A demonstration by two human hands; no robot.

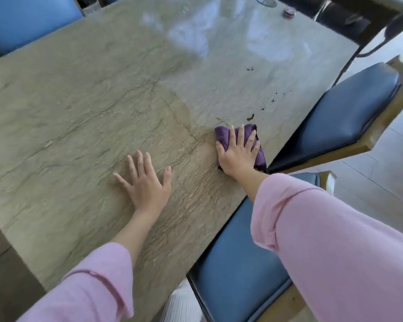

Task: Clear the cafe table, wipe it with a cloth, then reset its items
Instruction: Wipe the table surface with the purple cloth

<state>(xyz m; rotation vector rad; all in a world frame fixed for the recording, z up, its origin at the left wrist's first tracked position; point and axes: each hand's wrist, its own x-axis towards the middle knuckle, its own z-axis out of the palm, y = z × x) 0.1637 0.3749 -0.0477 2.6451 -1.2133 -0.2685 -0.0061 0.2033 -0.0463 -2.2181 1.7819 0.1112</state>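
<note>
A purple cloth (pixel 223 133) lies bunched on the beige stone table (pixel 79 101), near its right edge. My right hand (pixel 239 152) presses flat on top of the cloth, fingers spread over it. My left hand (pixel 144 182) rests flat on the bare tabletop to the left, fingers apart, holding nothing. Dark spots of spilled liquid (pixel 250 117) dot the table just beyond the cloth, with more (pixel 250 69) farther back. The stone looks darker and damp left of the cloth.
Blue cushioned chairs stand at the right (pixel 347 108), at the near right (pixel 237 270) and at the far left (pixel 26 22). A small round item (pixel 289 12) and a glass dish (pixel 265 1) sit at the table's far edge.
</note>
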